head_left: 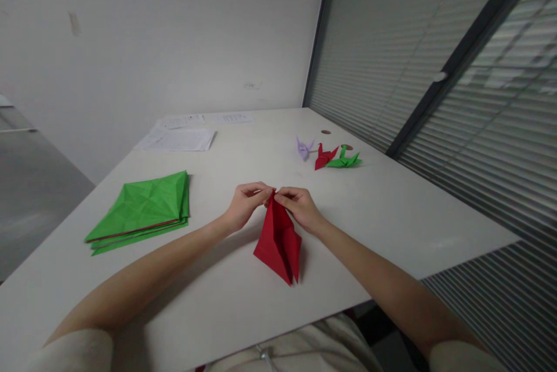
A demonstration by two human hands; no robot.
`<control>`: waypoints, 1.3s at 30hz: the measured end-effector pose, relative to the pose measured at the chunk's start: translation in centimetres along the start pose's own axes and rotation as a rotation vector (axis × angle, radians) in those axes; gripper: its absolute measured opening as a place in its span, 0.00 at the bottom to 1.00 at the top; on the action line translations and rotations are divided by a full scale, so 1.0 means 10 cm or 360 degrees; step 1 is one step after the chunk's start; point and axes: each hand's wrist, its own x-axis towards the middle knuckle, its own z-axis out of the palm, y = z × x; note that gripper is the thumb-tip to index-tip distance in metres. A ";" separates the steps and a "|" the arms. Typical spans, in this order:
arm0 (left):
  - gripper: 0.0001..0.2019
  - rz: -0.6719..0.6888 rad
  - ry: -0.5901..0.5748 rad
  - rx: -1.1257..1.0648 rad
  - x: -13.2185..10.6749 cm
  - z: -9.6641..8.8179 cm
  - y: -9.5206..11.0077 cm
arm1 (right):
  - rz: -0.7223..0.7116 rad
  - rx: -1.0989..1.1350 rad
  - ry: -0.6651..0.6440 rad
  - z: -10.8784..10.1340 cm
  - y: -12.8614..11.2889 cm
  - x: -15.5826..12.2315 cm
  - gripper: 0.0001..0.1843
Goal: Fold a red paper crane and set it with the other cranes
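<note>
A partly folded sheet of red origami paper (277, 241) stands out over the table in front of me, its narrow tip away from me and its two split points toward me. My left hand (249, 202) pinches the tip from the left between thumb and fingers. From the right, my right hand (300, 205) pinches the same tip, its thumb on top of the paper. The fingertips of both hands almost meet there and hide the very end of the tip.
A stack of creased green paper sheets (150, 203), with some red between, lies at left. Printed papers (178, 138) lie at the back left. Folded cranes stand at the back right: purple (303, 150), red (324, 157) and green (344, 159). Blinds (374, 58) border the table's right side.
</note>
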 end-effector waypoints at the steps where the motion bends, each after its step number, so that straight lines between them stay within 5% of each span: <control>1: 0.10 0.0001 0.0006 -0.0004 0.00 0.00 0.00 | 0.0006 0.0017 0.0002 0.00 0.00 0.00 0.14; 19: 0.10 -0.0088 0.0099 -0.0024 0.01 -0.02 -0.06 | 0.0091 0.0144 0.0165 0.02 0.04 0.01 0.13; 29: 0.06 0.0144 0.0116 0.0212 -0.01 0.02 -0.04 | 0.0042 0.0261 0.0100 0.02 0.08 0.02 0.10; 39: 0.06 0.0082 0.0170 0.0236 -0.02 0.07 -0.01 | 0.0097 0.0306 0.0093 0.01 0.08 0.02 0.11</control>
